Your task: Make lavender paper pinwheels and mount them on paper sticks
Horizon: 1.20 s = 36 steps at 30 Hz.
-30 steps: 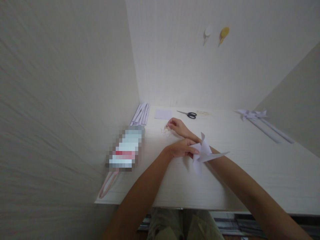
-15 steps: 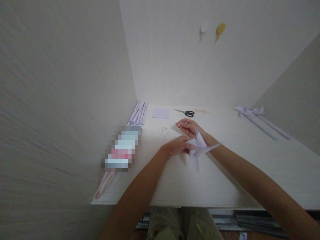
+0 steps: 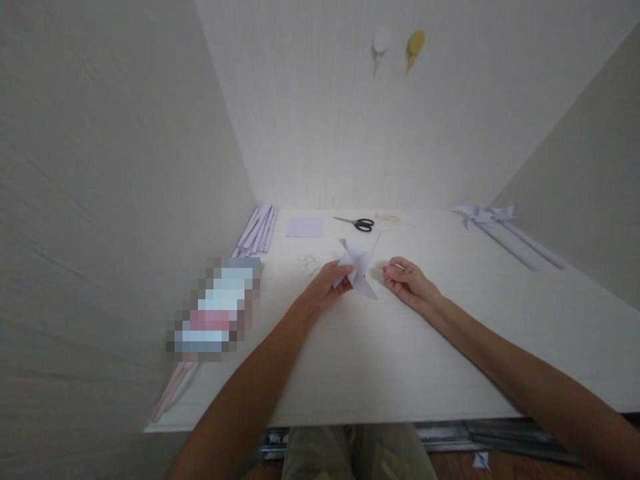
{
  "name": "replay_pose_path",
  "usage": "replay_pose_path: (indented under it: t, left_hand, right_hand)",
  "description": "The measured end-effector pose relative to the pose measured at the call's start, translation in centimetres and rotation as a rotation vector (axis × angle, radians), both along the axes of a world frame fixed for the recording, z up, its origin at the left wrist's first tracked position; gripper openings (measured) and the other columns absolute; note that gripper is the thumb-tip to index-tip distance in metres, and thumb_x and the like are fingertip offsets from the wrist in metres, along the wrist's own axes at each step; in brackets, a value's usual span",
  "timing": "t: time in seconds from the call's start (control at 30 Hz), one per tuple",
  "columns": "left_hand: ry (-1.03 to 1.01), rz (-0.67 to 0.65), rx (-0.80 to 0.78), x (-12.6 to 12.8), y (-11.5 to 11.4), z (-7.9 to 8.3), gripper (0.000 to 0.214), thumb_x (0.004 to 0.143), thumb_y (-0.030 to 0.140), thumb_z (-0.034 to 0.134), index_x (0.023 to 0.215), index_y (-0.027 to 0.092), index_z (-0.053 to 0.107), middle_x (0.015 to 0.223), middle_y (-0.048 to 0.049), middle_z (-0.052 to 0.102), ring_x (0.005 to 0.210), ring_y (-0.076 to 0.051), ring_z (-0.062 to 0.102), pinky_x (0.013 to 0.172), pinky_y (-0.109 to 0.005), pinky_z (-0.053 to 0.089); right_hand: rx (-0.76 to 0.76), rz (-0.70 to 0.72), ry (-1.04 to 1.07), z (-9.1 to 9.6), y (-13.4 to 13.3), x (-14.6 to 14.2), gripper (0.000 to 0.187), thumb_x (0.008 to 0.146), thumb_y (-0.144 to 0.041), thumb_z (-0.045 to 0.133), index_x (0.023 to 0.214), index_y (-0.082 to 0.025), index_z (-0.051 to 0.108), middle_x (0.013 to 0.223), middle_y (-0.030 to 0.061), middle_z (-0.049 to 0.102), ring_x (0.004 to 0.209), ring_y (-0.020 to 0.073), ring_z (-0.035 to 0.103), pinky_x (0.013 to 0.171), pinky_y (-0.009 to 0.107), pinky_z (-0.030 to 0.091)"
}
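My left hand (image 3: 325, 288) is closed on a folded white paper pinwheel (image 3: 359, 265) and holds it just above the white table (image 3: 380, 360). Just right of the pinwheel, my right hand (image 3: 407, 280) hovers with fingertips pinched together; whatever is between them is too small to make out. The two hands are a short gap apart.
Behind the hands lie black scissors (image 3: 359, 223), a square paper sheet (image 3: 304, 227) and a small pile of tiny pieces (image 3: 309, 261). Rolled paper sticks (image 3: 257, 230) line the left wall. Finished pinwheels on sticks (image 3: 500, 223) lie far right. A blurred-out object (image 3: 215, 310) sits left.
My right hand drew back from the small pile, uncrossed from the left arm and now sits right of the pinwheel. My left hand lifted the pinwheel further from me.
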<state>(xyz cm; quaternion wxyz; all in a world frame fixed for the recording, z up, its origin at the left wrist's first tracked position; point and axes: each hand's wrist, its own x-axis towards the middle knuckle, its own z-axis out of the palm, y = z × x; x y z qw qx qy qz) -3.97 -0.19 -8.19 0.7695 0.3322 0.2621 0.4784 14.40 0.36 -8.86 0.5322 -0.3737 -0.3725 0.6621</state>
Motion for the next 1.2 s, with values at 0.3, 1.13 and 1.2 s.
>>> replay_pose_path:
  t: [0.3,1.13,1.2]
  left_hand:
    - [0.254,0.300,0.082,1.6,0.3,-0.6,0.016,0.058,0.024,0.063,0.067,0.011,0.062,0.065,-0.0011,0.063,0.061,-0.009,0.056,0.064,-0.023,0.047]
    - [0.584,0.442,0.167,2.5,-0.4,-0.7,0.018,0.059,0.029,0.060,0.064,0.012,0.064,0.061,-0.0013,0.062,0.058,-0.011,0.056,0.062,-0.025,0.047]
    - [0.585,0.454,0.163,2.5,-0.3,-0.7,0.018,0.059,0.029,0.060,0.064,0.012,0.064,0.061,-0.0012,0.061,0.057,-0.011,0.055,0.061,-0.025,0.047]
  right_hand:
    - [0.118,-0.152,0.050,0.9,-0.3,0.5,0.019,0.050,-0.020,0.072,0.062,-0.022,0.059,0.061,-0.0048,0.061,0.053,0.0043,0.054,0.056,0.016,0.047]
    - [-0.012,-0.159,-0.295,3.4,-8.2,0.8,0.016,0.060,-0.030,0.067,0.067,-0.016,0.066,0.058,0.0056,0.066,0.051,0.0122,0.062,0.046,0.019,0.050]
    - [0.034,-0.108,-0.329,4.0,-7.0,0.3,0.017,0.059,-0.027,0.068,0.072,-0.016,0.066,0.062,0.0055,0.067,0.055,0.0133,0.063,0.050,0.021,0.051]
